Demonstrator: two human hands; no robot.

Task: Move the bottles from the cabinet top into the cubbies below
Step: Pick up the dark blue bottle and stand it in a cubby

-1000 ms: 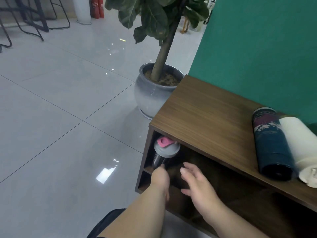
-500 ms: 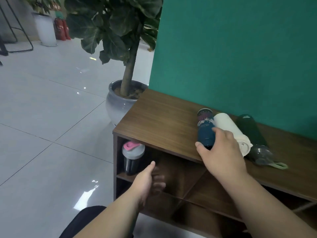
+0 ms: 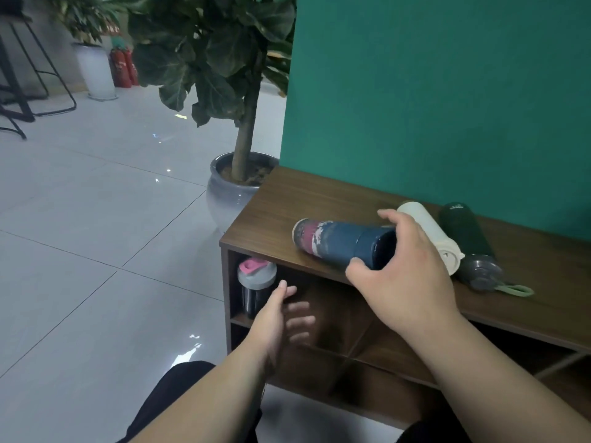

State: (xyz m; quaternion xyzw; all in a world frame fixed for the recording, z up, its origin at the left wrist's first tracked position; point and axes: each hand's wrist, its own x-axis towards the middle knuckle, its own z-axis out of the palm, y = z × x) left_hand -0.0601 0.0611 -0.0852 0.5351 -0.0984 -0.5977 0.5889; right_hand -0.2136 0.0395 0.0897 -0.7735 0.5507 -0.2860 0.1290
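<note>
Right hand [image 3: 406,276] grips the blue bottle [image 3: 342,243], now swung crosswise near the cabinet [image 3: 275,212] edge; left hand [image 3: 275,314] spread.

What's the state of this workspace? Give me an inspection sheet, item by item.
Surface: wooden cabinet top, bare at its left end; open cubbies below.
Job's things: blue patterned bottle lying sideways in the grip; white bottle and dark green bottle lying side by side on top; pink-lidded shaker upright in the upper left cubby.
Clutter: nothing seen.
Grippers: right hand clasps the blue bottle's end; left hand open and empty beside the shaker.
Cables: nothing seen; only a green carry loop on the dark bottle.
Surroundings: potted plant, teal wall, tiled floor.
</note>
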